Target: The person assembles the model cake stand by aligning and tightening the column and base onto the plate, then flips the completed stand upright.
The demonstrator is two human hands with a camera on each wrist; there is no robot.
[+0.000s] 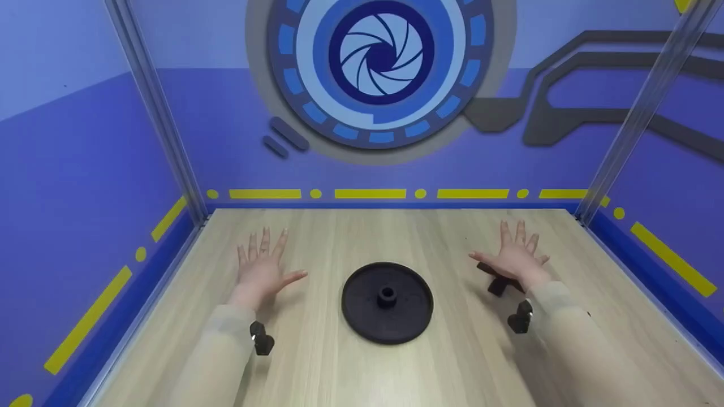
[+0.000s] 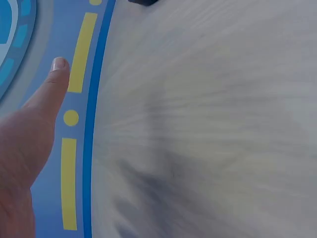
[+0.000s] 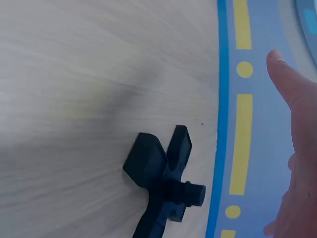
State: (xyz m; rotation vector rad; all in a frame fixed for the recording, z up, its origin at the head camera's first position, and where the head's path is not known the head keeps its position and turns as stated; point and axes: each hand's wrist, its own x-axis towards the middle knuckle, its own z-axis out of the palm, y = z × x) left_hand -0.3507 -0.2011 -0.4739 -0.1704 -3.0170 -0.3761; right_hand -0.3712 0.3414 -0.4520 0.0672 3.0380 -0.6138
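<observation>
A round black disc [image 1: 387, 325] with a raised rim and a short hollow hub at its centre lies flat on the wooden table. To its left, my left hand [image 1: 262, 274] hovers with fingers spread and thumb out, holding nothing. My right hand [image 1: 517, 261] is likewise spread above the table on the right. Beneath it lies a black part with flat paddle-like arms and a short round peg [image 3: 168, 191], partly covered by the hand in the head view. The right thumb [image 3: 287, 82] shows apart from that part in the right wrist view.
The wooden table [image 1: 317, 237] meets blue panels with yellow dashes [image 1: 370, 194] at the back and sides. Metal posts [image 1: 164, 124] stand at the back corners. A small black device [image 1: 261, 339] is on the left wrist, another [image 1: 520, 317] on the right.
</observation>
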